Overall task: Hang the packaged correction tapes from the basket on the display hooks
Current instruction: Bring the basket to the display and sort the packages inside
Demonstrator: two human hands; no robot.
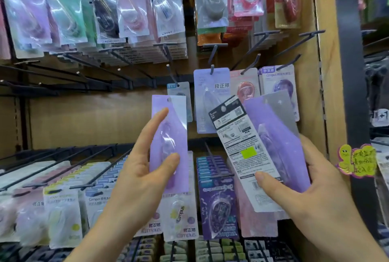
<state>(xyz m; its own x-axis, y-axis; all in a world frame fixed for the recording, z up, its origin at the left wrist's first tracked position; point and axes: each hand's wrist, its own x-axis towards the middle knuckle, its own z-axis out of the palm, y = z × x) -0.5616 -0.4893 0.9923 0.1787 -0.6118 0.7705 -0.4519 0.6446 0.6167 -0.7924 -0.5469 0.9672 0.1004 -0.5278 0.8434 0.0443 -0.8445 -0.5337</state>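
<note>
Purple correction-tape pack is held upright in the left hand, mid-frame in front of the display. Its punch hole is at the top, just below a small blue pack hanging on a peg. Left thumb and forefinger lie on the pack's front, other fingers not visible; it reads as a grasp.

Right hand grips a tilted, fanned pair. One is a white-backed pack showing printed text and a green sticker, with the thumb pressed near its lower edge. The other is a second purple pack, face-out to its right.

Behind these in the middle row hang a lavender pack, a pink pack and a Campus purple pack, each on its own peg. Bare hooks stick out just above that row.

Top row: crowded Mono packs. Bottom row: Campus packs in dense files. Yellow smiley note is stuck on the dark post at right. Frame slightly blurred.
</note>
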